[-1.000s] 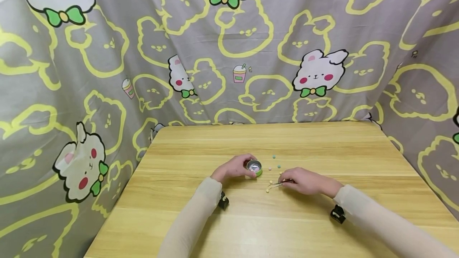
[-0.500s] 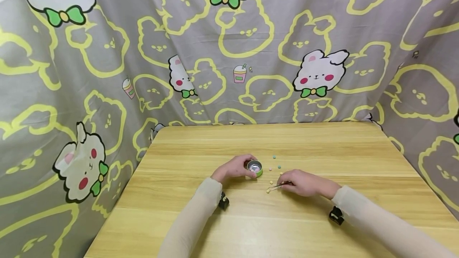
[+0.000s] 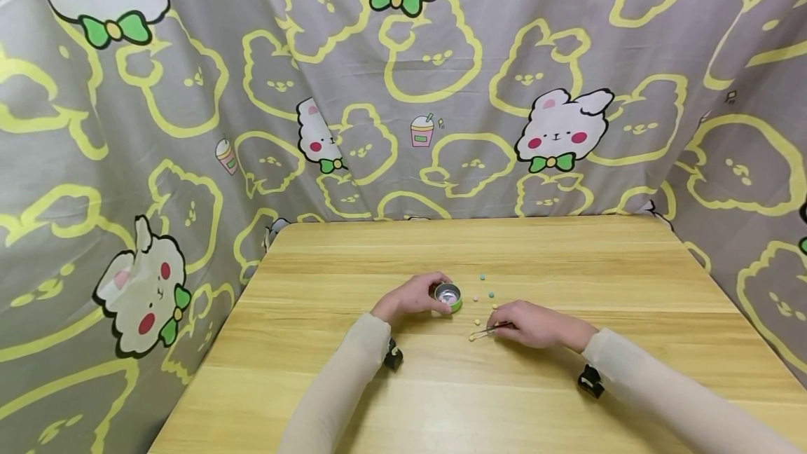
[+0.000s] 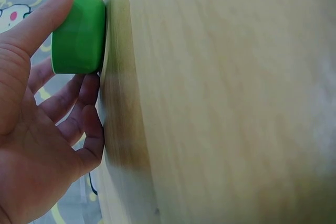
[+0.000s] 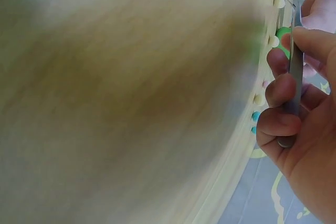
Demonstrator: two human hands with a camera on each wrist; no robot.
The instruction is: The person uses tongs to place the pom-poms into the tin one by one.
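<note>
My left hand [image 3: 416, 293] holds a small round green tin [image 4: 79, 35] by its side, thumb near and fingers around the far side. In the head view the tin's silvery inside shows some pale pink pieces. My right hand [image 3: 532, 323] grips metal tweezers [image 5: 295, 77], fingers curled round their shank. The tweezers' tips reach the nearest yellow bead [image 3: 471, 338] on the table. Another yellow bead [image 3: 477, 322] lies just behind it, and a third yellow bead [image 3: 494, 307] sits beside the right hand's knuckles.
Behind the hands on the wooden table [image 3: 429, 391] lie a pink bead [image 3: 476, 298] and two teal beads, one nearer [image 3: 492, 294] and one farther [image 3: 482, 277]. A patterned grey curtain [image 3: 378, 195] hangs along the table's back and sides.
My right hand has shifted slightly left and toward the table's front, and the tweezers' tips have come to the nearest yellow bead. The left hand and the tin have stayed put.
</note>
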